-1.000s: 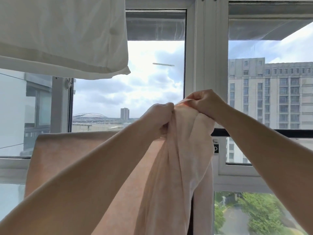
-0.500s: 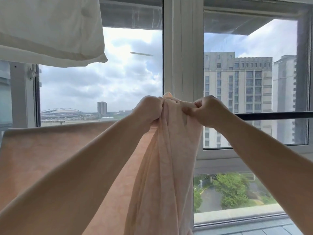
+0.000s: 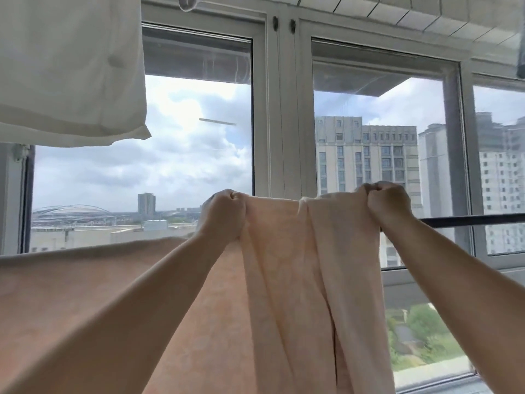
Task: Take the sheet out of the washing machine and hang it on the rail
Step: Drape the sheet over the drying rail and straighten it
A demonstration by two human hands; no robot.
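White cloth (image 3: 65, 66) hangs top left, above you. Below it, peach sheet (image 3: 85, 294) spreads flat across lower left, draped, top edge level. Your left hand (image 3: 223, 216) fists around sheet's top edge, knuckles up. Between your hands, paler stretch of sheet pulled taut, one fold at top, rest hanging down in long pleats. Your right hand (image 3: 389, 203) clenches sheet's other bunched corner, just above dark rail (image 3: 477, 218). Rail runs right from your wrist, across window (image 3: 281, 109). Buildings, cloudy sky beyond glass.
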